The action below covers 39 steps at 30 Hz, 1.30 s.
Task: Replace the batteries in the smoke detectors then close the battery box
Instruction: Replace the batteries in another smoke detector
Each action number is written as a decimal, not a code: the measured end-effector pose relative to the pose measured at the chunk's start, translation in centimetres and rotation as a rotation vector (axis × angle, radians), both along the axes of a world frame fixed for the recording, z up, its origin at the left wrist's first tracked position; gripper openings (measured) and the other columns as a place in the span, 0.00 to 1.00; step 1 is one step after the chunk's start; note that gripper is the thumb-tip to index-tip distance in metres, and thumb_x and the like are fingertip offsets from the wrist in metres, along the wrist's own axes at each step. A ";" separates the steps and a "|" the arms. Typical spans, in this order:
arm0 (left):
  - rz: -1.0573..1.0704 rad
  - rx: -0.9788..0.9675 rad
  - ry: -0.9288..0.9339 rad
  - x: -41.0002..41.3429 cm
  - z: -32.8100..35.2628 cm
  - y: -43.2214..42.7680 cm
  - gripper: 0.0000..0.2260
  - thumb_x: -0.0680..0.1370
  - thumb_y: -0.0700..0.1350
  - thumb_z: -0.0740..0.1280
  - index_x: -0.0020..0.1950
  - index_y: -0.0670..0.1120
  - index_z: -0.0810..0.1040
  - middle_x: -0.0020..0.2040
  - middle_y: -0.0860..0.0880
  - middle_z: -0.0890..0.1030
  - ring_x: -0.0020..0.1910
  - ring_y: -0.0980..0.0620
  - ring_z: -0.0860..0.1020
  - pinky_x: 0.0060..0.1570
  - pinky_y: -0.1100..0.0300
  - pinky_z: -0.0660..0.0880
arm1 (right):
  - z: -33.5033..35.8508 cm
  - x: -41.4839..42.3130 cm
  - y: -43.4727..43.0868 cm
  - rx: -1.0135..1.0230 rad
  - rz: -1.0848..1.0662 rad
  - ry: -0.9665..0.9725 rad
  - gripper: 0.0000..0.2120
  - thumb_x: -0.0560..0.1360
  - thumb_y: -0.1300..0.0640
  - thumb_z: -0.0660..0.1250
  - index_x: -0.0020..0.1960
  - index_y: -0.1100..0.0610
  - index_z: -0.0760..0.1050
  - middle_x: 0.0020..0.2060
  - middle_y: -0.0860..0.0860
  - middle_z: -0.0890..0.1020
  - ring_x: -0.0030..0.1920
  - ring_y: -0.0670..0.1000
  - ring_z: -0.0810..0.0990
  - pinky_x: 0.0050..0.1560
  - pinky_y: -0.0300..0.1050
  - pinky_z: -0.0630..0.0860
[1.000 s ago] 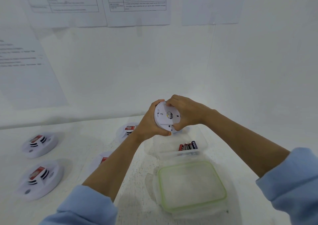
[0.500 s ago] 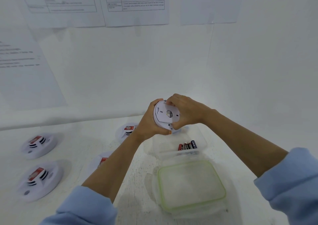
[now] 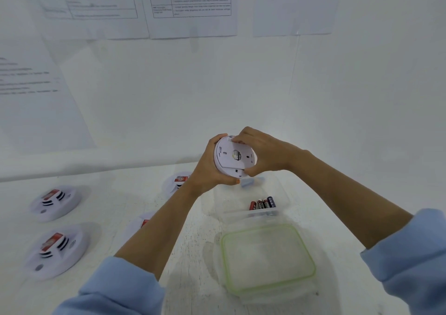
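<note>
Left hand and right hand clasp a round white plastic smoke detector, which seems to call for a firm, level twist.

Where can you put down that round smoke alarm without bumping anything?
There's a bare strip of table between the far-left smoke detector, the near-left smoke detector and the half-hidden smoke detectors behind the left arm. More bare table lies right of the battery box. The middle is crowded: box, lid, batteries.

2 light-blue fabric sleeves
</note>
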<state>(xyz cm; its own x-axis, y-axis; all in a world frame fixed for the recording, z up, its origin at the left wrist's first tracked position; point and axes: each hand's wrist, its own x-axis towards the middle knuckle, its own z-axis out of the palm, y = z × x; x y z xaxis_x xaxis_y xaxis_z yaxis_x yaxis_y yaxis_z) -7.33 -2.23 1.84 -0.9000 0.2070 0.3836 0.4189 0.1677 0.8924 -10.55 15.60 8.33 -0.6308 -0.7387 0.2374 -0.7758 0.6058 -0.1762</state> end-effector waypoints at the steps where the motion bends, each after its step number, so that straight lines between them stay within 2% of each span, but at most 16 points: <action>1: -0.001 -0.001 0.000 0.0 0.0 0.0 0.43 0.57 0.31 0.75 0.67 0.47 0.60 0.62 0.54 0.69 0.58 0.65 0.72 0.54 0.66 0.74 | 0.1 0.0 0.0 0.008 -0.008 -0.016 0.37 0.63 0.55 0.76 0.67 0.61 0.65 0.56 0.56 0.71 0.55 0.53 0.71 0.55 0.43 0.70; 5: 0.000 0.002 -0.005 0.0 -0.1 0.1 0.43 0.57 0.31 0.75 0.67 0.47 0.60 0.62 0.54 0.70 0.58 0.64 0.72 0.55 0.64 0.75 | 0.3 0.1 -0.2 0.039 -0.022 -0.004 0.35 0.62 0.55 0.76 0.65 0.61 0.67 0.54 0.56 0.72 0.53 0.53 0.71 0.54 0.48 0.72; 11: -0.003 -0.007 -0.013 0.1 -0.2 0.2 0.44 0.57 0.32 0.76 0.68 0.47 0.60 0.62 0.55 0.70 0.58 0.63 0.72 0.55 0.62 0.75 | 0.1 -0.1 0.0 0.056 -0.004 0.026 0.37 0.61 0.56 0.77 0.66 0.61 0.66 0.55 0.56 0.72 0.54 0.53 0.70 0.54 0.45 0.72; 15: -0.007 -0.015 -0.004 -0.2 -0.2 0.1 0.43 0.57 0.31 0.75 0.68 0.46 0.60 0.62 0.55 0.70 0.57 0.65 0.72 0.54 0.66 0.74 | 0.1 0.0 0.1 0.034 0.014 0.027 0.36 0.61 0.58 0.76 0.66 0.61 0.66 0.55 0.55 0.71 0.54 0.52 0.69 0.53 0.41 0.70; 17: -0.003 -0.044 0.005 -0.5 -0.3 0.0 0.44 0.57 0.33 0.76 0.68 0.45 0.60 0.62 0.55 0.69 0.58 0.66 0.71 0.54 0.68 0.73 | -0.1 0.0 0.0 0.053 0.041 0.044 0.35 0.61 0.57 0.76 0.65 0.61 0.67 0.55 0.56 0.71 0.53 0.53 0.69 0.52 0.42 0.70; 20: -0.006 -0.038 0.001 -0.5 -0.5 -0.2 0.44 0.57 0.33 0.76 0.68 0.46 0.60 0.62 0.55 0.69 0.58 0.65 0.71 0.55 0.66 0.74 | -0.2 -0.1 0.0 0.041 0.032 0.024 0.35 0.61 0.57 0.77 0.65 0.61 0.67 0.54 0.56 0.71 0.52 0.52 0.69 0.52 0.43 0.71; 22: 0.005 -0.043 0.014 -0.5 -0.3 -0.1 0.43 0.56 0.36 0.77 0.67 0.47 0.60 0.62 0.56 0.69 0.57 0.67 0.71 0.56 0.67 0.73 | -0.1 -0.2 0.2 0.008 0.017 0.007 0.36 0.61 0.57 0.77 0.65 0.61 0.67 0.54 0.54 0.71 0.52 0.50 0.69 0.52 0.42 0.71; 25: 0.031 -0.078 0.052 -0.3 0.0 0.0 0.42 0.55 0.46 0.76 0.65 0.49 0.60 0.61 0.57 0.68 0.57 0.71 0.70 0.56 0.73 0.70 | 0.2 -0.1 0.5 -0.051 0.005 -0.036 0.33 0.61 0.59 0.76 0.63 0.60 0.68 0.51 0.49 0.68 0.52 0.50 0.70 0.52 0.42 0.71; 27: 0.043 -0.079 0.049 -0.3 -0.1 -0.1 0.43 0.56 0.45 0.77 0.66 0.47 0.59 0.61 0.56 0.69 0.58 0.70 0.70 0.60 0.69 0.70 | 0.4 0.0 0.8 -0.082 -0.010 -0.053 0.31 0.61 0.58 0.76 0.61 0.60 0.69 0.50 0.48 0.68 0.52 0.51 0.70 0.53 0.44 0.72; 29: 0.036 -0.049 0.022 0.0 -0.4 -0.3 0.45 0.56 0.39 0.77 0.68 0.45 0.59 0.62 0.54 0.70 0.59 0.66 0.71 0.62 0.60 0.72 | 0.5 0.4 1.0 -0.096 -0.031 -0.071 0.31 0.61 0.59 0.76 0.61 0.59 0.69 0.50 0.48 0.69 0.53 0.51 0.71 0.55 0.45 0.72; 31: 0.015 -0.032 0.009 0.7 -0.5 -0.5 0.46 0.55 0.40 0.78 0.69 0.45 0.59 0.64 0.52 0.70 0.61 0.61 0.72 0.60 0.57 0.74 | 0.5 0.9 1.2 -0.096 -0.046 -0.092 0.31 0.61 0.60 0.76 0.61 0.60 0.70 0.50 0.49 0.69 0.53 0.51 0.71 0.55 0.45 0.72; 33: 0.001 -0.036 0.005 1.4 -0.5 -0.5 0.46 0.54 0.43 0.78 0.68 0.46 0.60 0.65 0.51 0.70 0.62 0.58 0.72 0.58 0.59 0.74 | 0.3 1.7 1.3 -0.091 -0.067 -0.111 0.32 0.61 0.60 0.76 0.62 0.60 0.69 0.50 0.48 0.69 0.53 0.50 0.70 0.55 0.43 0.71; 37: -0.008 -0.036 0.009 3.0 -0.9 -0.7 0.46 0.54 0.39 0.78 0.68 0.45 0.59 0.63 0.53 0.70 0.59 0.63 0.72 0.52 0.67 0.74 | -0.4 4.1 1.6 -0.102 -0.099 -0.128 0.32 0.60 0.60 0.76 0.63 0.59 0.70 0.50 0.47 0.70 0.53 0.50 0.70 0.55 0.42 0.70; 39: 0.017 -0.012 0.009 4.1 -1.1 -1.0 0.47 0.53 0.40 0.78 0.68 0.44 0.59 0.62 0.52 0.70 0.57 0.64 0.73 0.51 0.68 0.75 | -0.8 5.6 1.9 -0.109 -0.105 -0.148 0.33 0.60 0.62 0.76 0.63 0.58 0.70 0.51 0.47 0.70 0.53 0.49 0.70 0.54 0.41 0.69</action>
